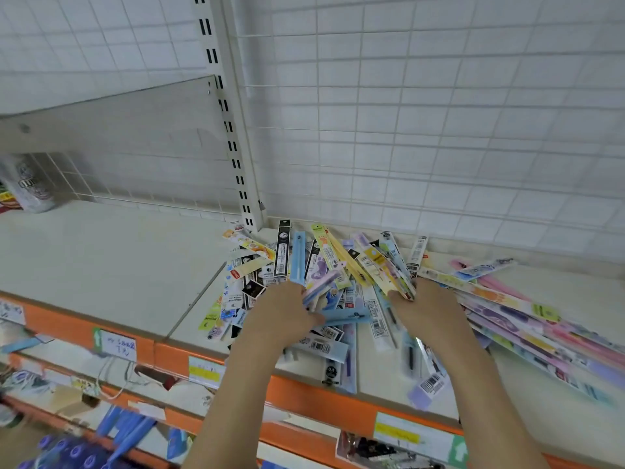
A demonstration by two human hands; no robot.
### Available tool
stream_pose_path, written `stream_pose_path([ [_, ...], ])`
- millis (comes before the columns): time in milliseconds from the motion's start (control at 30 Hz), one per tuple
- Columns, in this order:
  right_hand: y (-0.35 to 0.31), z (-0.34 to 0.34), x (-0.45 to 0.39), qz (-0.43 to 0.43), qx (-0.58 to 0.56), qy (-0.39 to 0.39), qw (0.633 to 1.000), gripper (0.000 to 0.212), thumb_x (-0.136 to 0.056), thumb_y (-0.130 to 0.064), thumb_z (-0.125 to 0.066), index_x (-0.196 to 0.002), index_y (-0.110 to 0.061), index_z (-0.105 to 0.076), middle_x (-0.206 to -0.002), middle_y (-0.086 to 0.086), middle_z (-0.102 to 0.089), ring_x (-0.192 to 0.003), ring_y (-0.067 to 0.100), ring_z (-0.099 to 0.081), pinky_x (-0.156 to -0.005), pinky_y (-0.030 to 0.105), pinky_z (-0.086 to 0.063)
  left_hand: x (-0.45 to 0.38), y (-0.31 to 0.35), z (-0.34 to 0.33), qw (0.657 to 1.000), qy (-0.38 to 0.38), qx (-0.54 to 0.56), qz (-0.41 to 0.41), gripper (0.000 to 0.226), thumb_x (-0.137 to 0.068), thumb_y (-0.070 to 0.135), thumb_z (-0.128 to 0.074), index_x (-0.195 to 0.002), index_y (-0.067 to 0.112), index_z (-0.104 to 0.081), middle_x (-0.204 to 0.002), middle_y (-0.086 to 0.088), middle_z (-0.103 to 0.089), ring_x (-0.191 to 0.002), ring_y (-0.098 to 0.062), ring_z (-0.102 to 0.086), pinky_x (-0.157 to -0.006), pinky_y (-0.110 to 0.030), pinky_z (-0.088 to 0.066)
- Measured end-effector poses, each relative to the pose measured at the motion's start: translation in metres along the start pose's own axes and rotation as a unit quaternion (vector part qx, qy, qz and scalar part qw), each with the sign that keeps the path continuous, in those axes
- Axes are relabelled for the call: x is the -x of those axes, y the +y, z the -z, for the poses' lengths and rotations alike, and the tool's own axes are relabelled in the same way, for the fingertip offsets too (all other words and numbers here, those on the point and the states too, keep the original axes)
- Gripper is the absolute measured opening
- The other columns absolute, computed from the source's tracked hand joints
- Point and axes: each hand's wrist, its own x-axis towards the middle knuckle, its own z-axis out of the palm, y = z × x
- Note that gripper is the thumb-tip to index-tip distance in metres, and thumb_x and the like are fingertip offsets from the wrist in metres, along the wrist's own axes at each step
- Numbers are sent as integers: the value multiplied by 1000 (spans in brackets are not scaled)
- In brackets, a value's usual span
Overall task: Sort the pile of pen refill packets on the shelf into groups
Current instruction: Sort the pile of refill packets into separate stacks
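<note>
The left hand (282, 311) grips a fan of long, narrow packets, among them a pale blue packet (298, 257) and a lilac one. The right hand (427, 309) holds a second fan, mostly yellow and clear sleeves with barcoded labels. Both bunches rise from the pile of pen refill packets (341, 319), a loose heap of slim plastic sleeves in pink, purple, blue, yellow and black, lying criss-cross on the cream shelf (101, 265) against the white wire grid back (439, 130). An orange shelf edge (297, 392) carries price labels.
</note>
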Motion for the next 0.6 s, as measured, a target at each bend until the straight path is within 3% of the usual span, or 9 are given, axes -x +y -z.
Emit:
stream_pose_path([
  [133,5,3,1,-1,-12,-4,1000,17,-93,-30,-51,-91,-16,-60,-68,-4,-59,-61,14,-54,-53,27,-40,3,4,-6,999,-15,-38,4,29,-82,33,-66,-81,12,-47,-74,2,-47,-74,-20,-51,-66,-28,-44],
  [200,7,1,0,-3,-6,-2,1000,20,-92,-31,-51,-95,-14,-61,-70,-3,-59,-64,18,-55,-55,29,-40,5,4,-4,999,-5,-43,5,30,-82,32,-66,-72,16,-43,-70,3,-46,-72,-20,-52,-64,-27,-43],
  [300,7,-2,-2,-4,-1,-4,1000,21,-93,-32,-50,-97,-13,-60,-72,-1,-59,-69,22,-55,-61,30,-42,6,2,3,1000,14,9,15,18,-85,26,-62,-81,10,-56,-82,-6,-65,-75,-23,-62,-67,-30,-49],
  [433,6,-4,-3,-1,-4,-5,1000,19,-92,-33,-50,-92,-17,-59,-79,4,-64,-73,24,-59,-65,32,-48,9,-2,20,998,39,50,27,24,-87,19,-50,-89,-2,-62,-90,-19,-71,-61,-23,-49,-56,-29,-44],
  [533,7,-5,-5,-3,-2,-9,1000,21,-91,-35,-49,-92,-16,-59,-82,6,-65,-76,25,-61,-68,33,-50,13,-3,34,994,80,64,40,27,-88,20,-50,-67,3,-49,-64,-13,-55,-53,-20,-39,-50,-26,-35],
  [600,8,-7,-6,1,1,-11,1000,22,-91,-35,-49,-91,-15,-59,-82,6,-65,-76,26,-61,-67,33,-50,14,-3,38,990,117,66,38,37,-87,28,-57,-60,11,-38,-57,-3,-42,-50,-16,-37,-48,-23,-29],
])
